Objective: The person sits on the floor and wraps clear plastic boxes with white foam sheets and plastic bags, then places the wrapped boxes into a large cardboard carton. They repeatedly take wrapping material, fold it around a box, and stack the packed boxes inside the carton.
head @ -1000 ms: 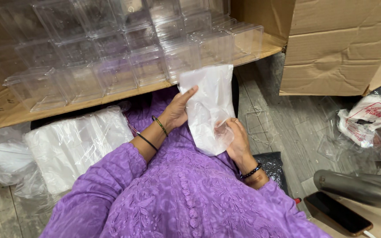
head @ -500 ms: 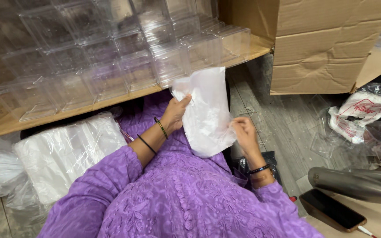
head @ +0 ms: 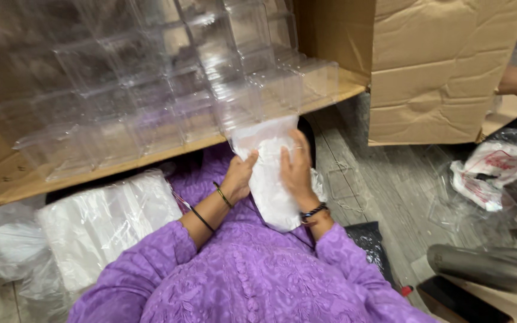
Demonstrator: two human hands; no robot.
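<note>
Single head-worn view: looks steeply down, close over purple-sleeved lap, towards stacked clear plastic boxes (head: 169, 96) ahead.

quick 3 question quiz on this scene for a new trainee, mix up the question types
1. True or false: both hands grip the white plastic pouch.
2. What lies on the floor beside the person's left arm? A) a bundle of white pouches B) a metal bucket C) a roll of tape
3. What stands in rows on the cardboard sheet just beyond the hands?

Key
1. True: the left hand and the right hand each hold a side of the pouch.
2. A: the wrapped bundle of white pouches.
3. Clear plastic boxes, blurred in this view.
</note>
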